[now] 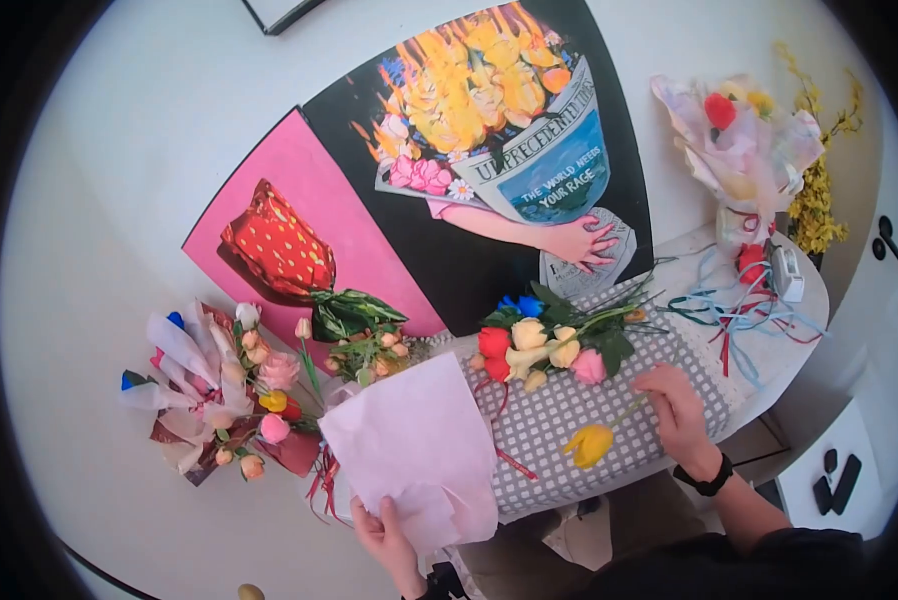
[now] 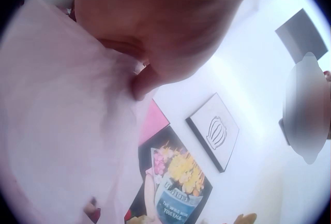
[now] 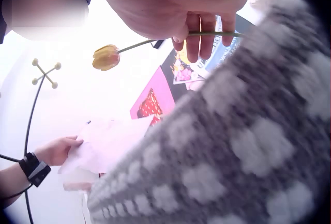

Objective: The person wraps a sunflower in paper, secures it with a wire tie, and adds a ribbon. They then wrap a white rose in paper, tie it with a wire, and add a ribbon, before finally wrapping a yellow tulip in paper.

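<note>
My left hand pinches the lower edge of a sheet of pale pink wrapping paper, thumb on top. In the left wrist view the paper spreads out below that hand. A yellow tulip hangs over the checked cloth, its stem pinched by my right hand. From the right wrist, the tulip head points left, and the stem runs between thumb and fingers. Beyond the tulip lies a bunch of flowers in red, blue, cream and pink, stems toward the right.
A grey-and-white checked cloth covers the table's middle. Wrapped bouquets stand at left and back right. Tangled ribbons lie near the right end. Two painted canvases lean on the wall behind.
</note>
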The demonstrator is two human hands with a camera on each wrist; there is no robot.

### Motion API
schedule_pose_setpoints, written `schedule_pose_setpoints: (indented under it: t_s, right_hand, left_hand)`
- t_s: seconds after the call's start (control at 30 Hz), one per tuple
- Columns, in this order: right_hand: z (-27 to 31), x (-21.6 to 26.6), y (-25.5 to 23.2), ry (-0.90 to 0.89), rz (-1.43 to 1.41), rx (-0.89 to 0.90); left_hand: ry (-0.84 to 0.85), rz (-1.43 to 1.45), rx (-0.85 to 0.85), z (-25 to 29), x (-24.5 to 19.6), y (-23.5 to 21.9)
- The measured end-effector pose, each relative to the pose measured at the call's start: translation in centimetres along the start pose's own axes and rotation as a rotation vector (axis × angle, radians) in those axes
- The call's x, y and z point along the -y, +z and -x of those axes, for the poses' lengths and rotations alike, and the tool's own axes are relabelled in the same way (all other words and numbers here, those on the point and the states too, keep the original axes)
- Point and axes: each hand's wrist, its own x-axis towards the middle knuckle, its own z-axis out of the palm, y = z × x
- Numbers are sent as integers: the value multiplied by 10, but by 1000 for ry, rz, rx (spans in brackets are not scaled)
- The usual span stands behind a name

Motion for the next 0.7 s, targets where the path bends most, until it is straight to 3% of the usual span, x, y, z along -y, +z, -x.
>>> schedule_pose_setpoints:
  t_s: [0.13, 0.27, 0.3, 0.33, 0.47, 0.5, 0.57, 0.7]
  right_hand:
    - [-20, 46, -10, 50, -35, -14]
    - [-32, 71, 0, 315, -558, 75]
    - [-34, 75, 4, 401, -757, 104]
    - [-37, 76, 7, 436, -770, 173]
    - [-31, 62, 33, 519, -854, 274]
    - [-32, 60, 38, 527, -849, 271]
    - [-37, 56, 41, 269, -581, 304]
    - [-35, 49, 47, 273, -653, 404]
  left_hand:
    - [-67, 49, 53, 23, -10, -15]
    - [-94, 139, 71, 35, -6, -13]
    - [-196, 190, 83, 38, -8, -11]
    - [-297, 241, 94, 40, -10, -10]
    - [-335, 309, 231, 41, -4, -9]
    - [-332, 333, 275, 44, -1, -12]
    - [-345, 358, 321, 50, 0, -13]
    - [-465, 271, 415, 61, 5, -21]
